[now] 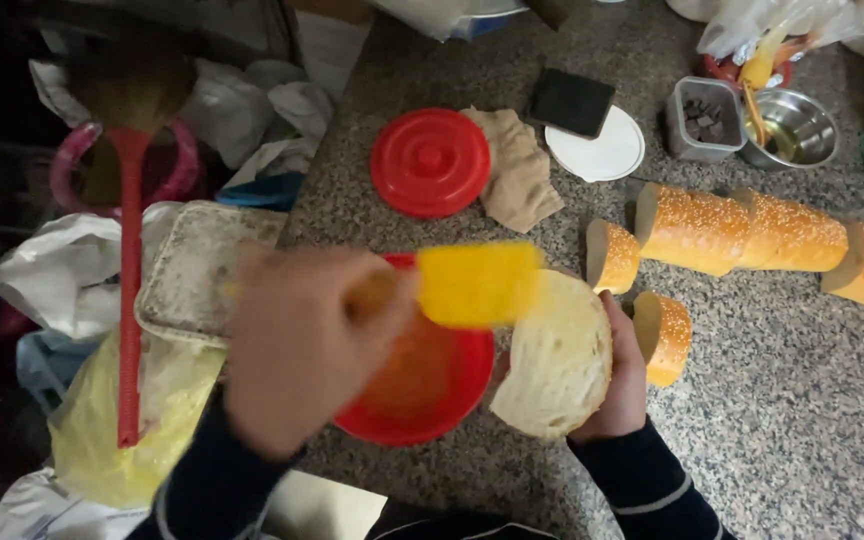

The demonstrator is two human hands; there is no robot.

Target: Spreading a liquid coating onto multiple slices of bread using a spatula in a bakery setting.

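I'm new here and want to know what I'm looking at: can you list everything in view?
bread slice: one, white crumb, in right hand
yellow spatula: one, in left hand, above red bowl
red bowl: one, counter front
red lid: one, counter back
sesame bread pieces: five, golden, right
cloth: one, beige, beside lid
white lid: one, under dark square
steel bowl: one, far right
broom: one, red handle, left
left hand: blurred
right hand: under slice

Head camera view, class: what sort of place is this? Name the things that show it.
Probably a food-preparation counter: a speckled granite worktop, sliced sesame-topped bread loaves, a small steel bowl, and a red plastic bowl of spread.
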